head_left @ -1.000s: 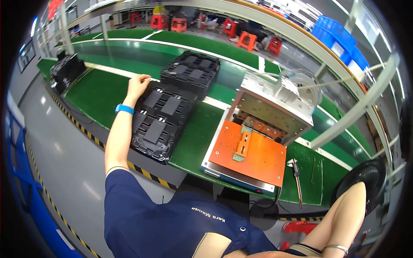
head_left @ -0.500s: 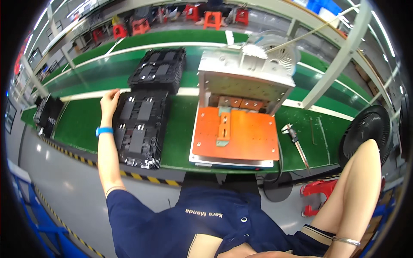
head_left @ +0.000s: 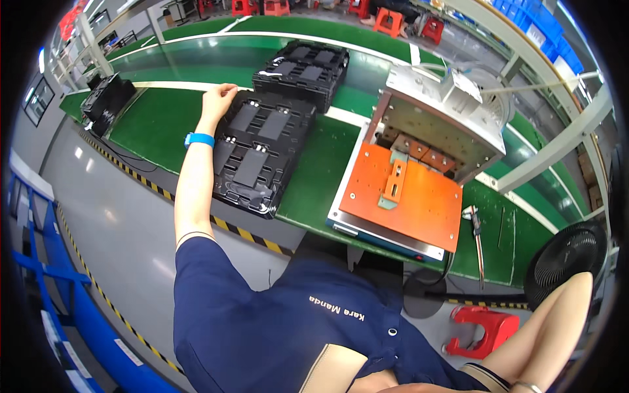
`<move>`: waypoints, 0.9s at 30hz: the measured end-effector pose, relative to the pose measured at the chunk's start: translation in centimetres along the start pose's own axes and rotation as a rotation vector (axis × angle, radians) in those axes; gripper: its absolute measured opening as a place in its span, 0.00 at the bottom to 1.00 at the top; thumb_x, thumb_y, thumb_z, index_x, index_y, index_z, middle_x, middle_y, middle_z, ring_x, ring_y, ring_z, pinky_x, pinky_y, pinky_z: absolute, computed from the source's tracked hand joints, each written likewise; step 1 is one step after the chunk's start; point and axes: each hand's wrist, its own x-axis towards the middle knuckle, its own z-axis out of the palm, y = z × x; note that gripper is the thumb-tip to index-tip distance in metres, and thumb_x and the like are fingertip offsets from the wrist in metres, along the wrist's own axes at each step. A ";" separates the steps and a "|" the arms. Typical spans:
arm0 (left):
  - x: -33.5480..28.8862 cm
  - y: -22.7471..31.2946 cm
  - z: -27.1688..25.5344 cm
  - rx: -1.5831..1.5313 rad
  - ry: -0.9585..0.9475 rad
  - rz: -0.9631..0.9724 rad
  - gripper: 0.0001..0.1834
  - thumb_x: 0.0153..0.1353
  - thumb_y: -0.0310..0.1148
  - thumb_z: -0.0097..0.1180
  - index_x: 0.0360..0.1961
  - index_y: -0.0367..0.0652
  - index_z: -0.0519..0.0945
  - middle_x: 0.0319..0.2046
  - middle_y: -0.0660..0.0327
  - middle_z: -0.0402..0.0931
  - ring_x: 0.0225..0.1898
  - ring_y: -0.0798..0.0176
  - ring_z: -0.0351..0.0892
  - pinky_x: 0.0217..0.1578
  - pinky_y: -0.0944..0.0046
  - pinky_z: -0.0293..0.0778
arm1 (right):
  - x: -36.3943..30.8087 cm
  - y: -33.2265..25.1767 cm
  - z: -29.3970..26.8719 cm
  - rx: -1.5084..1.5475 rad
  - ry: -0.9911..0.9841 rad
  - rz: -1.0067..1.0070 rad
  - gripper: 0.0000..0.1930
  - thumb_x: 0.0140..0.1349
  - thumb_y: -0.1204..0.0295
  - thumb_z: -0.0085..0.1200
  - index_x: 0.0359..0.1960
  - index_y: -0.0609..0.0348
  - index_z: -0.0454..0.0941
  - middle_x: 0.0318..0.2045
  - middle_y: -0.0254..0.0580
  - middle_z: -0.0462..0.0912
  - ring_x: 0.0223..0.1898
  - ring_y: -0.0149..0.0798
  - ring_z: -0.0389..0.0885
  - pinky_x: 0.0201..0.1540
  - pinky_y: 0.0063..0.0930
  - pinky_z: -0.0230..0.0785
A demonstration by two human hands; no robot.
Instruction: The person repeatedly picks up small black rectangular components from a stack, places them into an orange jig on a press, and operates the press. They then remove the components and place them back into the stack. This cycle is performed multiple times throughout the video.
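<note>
My left hand (head_left: pixel 219 103) is at the far left corner of a stack of black plastic trays (head_left: pixel 296 139), with its fingers curled together. Whether it grips the tray rim or something small is hidden. Flat dark rectangular pieces (head_left: pixel 250 168) lie in the top tray's compartments. Directly behind stands a second stack of black trays (head_left: pixel 321 92). A blue band is on my left wrist. My right arm is bent at the lower right, and its hand is out of the picture.
A bench press with an orange plate (head_left: pixel 419 208) and fixture stands right of the trays. Beside it lie a caliper (head_left: pixel 477 242) and a thin rod. A black fan (head_left: pixel 569 259) is at the right, a red stool (head_left: pixel 483 327) below. Black equipment (head_left: pixel 108 101) sits far left.
The view has swung left and tilted, so the bench appears shifted right. My left hand stays at the tray stack's far left corner. The right arm remains bent.
</note>
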 end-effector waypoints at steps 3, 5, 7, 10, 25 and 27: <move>0.3 -1.4 -0.4 0.033 -0.015 -0.010 0.15 0.60 0.42 0.61 0.43 0.46 0.86 0.37 0.56 0.86 0.42 0.60 0.86 0.47 0.63 0.77 | 0.9 -0.8 -0.8 -0.048 -0.042 0.021 0.21 0.72 0.52 0.40 0.53 0.55 0.69 0.46 0.45 0.73 0.45 0.42 0.72 0.49 0.45 0.71; 0.4 -1.9 -0.5 0.017 -0.029 0.009 0.15 0.60 0.42 0.62 0.43 0.45 0.86 0.38 0.55 0.86 0.42 0.61 0.85 0.46 0.63 0.77 | 1.1 -0.8 -1.1 -0.077 -0.064 -0.010 0.21 0.72 0.52 0.40 0.53 0.55 0.68 0.46 0.45 0.73 0.45 0.42 0.72 0.49 0.45 0.71; 0.4 -1.8 -0.2 0.018 -0.029 0.028 0.15 0.60 0.41 0.62 0.43 0.45 0.86 0.37 0.56 0.86 0.41 0.61 0.85 0.46 0.63 0.77 | 1.6 -0.6 -1.6 -0.098 -0.095 -0.051 0.21 0.72 0.52 0.40 0.53 0.55 0.68 0.46 0.45 0.73 0.45 0.42 0.72 0.49 0.45 0.71; 0.5 -1.4 0.1 -0.001 -0.059 0.010 0.14 0.62 0.39 0.62 0.44 0.42 0.85 0.39 0.58 0.86 0.42 0.66 0.84 0.47 0.66 0.76 | 2.5 -0.2 -2.3 -0.117 -0.143 -0.112 0.21 0.72 0.52 0.40 0.53 0.55 0.68 0.46 0.45 0.73 0.46 0.42 0.72 0.49 0.45 0.71; 0.2 -0.4 -0.2 -0.020 -0.048 0.032 0.15 0.60 0.41 0.61 0.43 0.43 0.86 0.38 0.54 0.85 0.42 0.60 0.85 0.47 0.63 0.77 | 3.3 -1.0 -1.3 -0.080 -0.053 -0.118 0.22 0.72 0.52 0.41 0.54 0.55 0.68 0.48 0.44 0.72 0.47 0.41 0.71 0.50 0.45 0.70; 0.2 -1.0 -0.7 -0.022 -0.057 0.016 0.15 0.60 0.40 0.62 0.43 0.44 0.86 0.39 0.55 0.85 0.42 0.60 0.85 0.47 0.63 0.77 | 3.5 -0.9 -1.4 -0.077 -0.051 -0.139 0.22 0.72 0.52 0.41 0.54 0.55 0.68 0.48 0.44 0.72 0.47 0.41 0.71 0.51 0.45 0.70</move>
